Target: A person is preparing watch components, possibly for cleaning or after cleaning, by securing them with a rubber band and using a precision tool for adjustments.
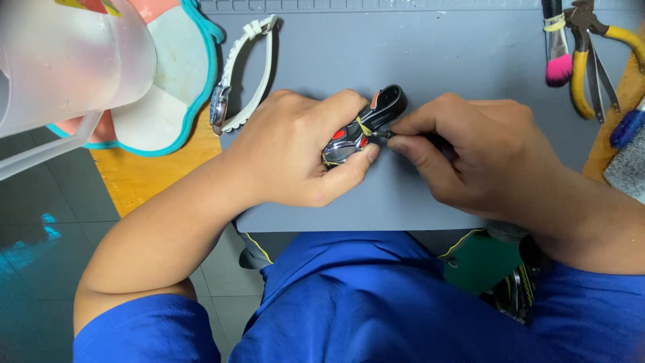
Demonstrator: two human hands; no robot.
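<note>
My left hand is clamped on the key fob over the grey mat, its long axis running near-left to far-right. My right hand pinches a thin dark tool, whose tip touches the fob's right side.

The left hand, at the centre of the frame, covers most of the small black-and-silver object it grips, so its full shape cannot be told. The right hand hides nearly all of the thin dark tool; only the tip shows. At the upper left, the clear plastic jug is blurred and cut off by the frame's edge. At the upper right, the brush and the yellow-handled pliers run out of the top edge. The blue-handled tool at the right edge is only partly seen.
</note>
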